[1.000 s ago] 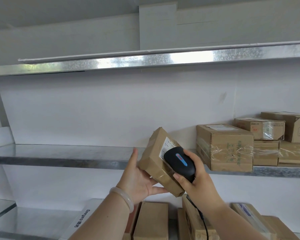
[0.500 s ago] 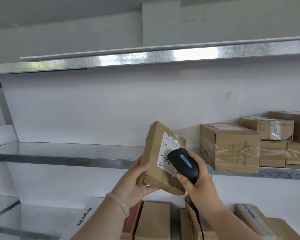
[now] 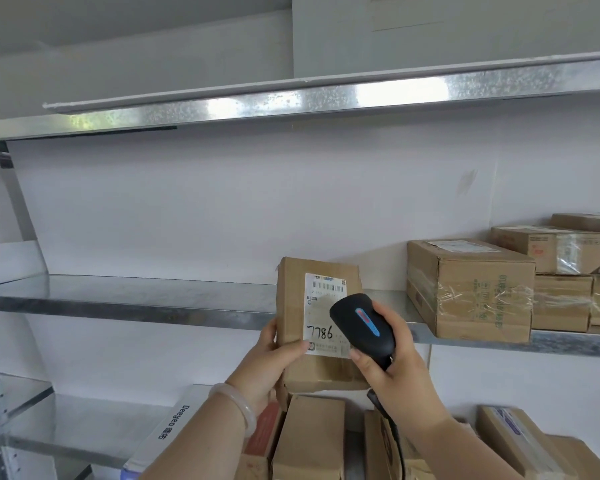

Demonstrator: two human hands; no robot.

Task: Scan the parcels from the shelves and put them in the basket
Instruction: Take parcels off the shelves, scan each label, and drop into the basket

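The left hand (image 3: 269, 360) grips a flat brown cardboard parcel (image 3: 291, 299) by its lower left edge, thumb across the front and the fingers hidden behind it. The parcel is held upright in the air, in front of the lip of the grey metal middle shelf (image 3: 136, 301), its white shipping label (image 3: 321, 308) facing the camera with "7786" handwritten in black; the smaller print is too blurred to read. The right hand (image 3: 399, 372) is wrapped round a black handheld barcode scanner (image 3: 361, 323) with a blue and red strip on top — its head covers the label's right edge, and whether it touches the parcel cannot be told. A black cable (image 3: 376, 400) drops from the scanner grip and is lost at the bottom edge. A pale bangle (image 3: 238, 407) sits on the left wrist. To the right on the middle shelf stands a stack of tape-wrapped brown cartons (image 3: 471, 292), the farthest right ones cut by the frame. Below, on the lower shelf (image 3: 66, 420), more brown boxes (image 3: 309, 438) stand partly hidden behind the forearms, beside a white box with dark lettering (image 3: 174, 424) — its near end out of view
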